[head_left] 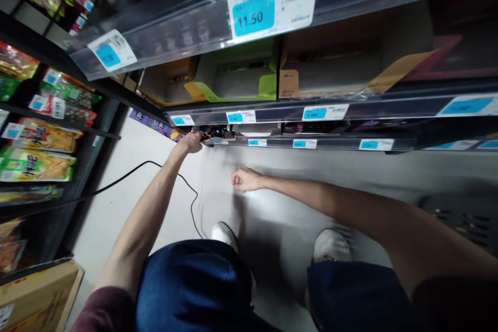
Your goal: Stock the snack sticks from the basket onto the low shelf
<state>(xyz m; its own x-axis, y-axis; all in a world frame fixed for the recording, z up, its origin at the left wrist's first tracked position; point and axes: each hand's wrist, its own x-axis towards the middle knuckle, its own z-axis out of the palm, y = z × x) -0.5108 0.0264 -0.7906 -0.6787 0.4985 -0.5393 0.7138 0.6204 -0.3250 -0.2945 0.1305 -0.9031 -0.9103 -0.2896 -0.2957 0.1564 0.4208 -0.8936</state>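
My left hand [190, 142] reaches to the left end of the lowest shelf [342, 143]. Its fingers are closed at a dark packaged item [215, 132] there; whether they hold that item or the shelf's corner is hidden. Above the floor, in front of the same shelf, is my right hand [246, 180] with its fingers curled in, and no object shows in it. A pale open tray [257, 128] sits on the lowest shelf, right of the dark item.
Open display boxes, one green-edged [243, 94] and one tan [290, 83], stand on the shelf above. Price labels line the shelf edges. Bagged snacks [42, 135] hang at left, above a cardboard box [42, 295]. A black cable [128, 174] crosses the floor near my shoes.
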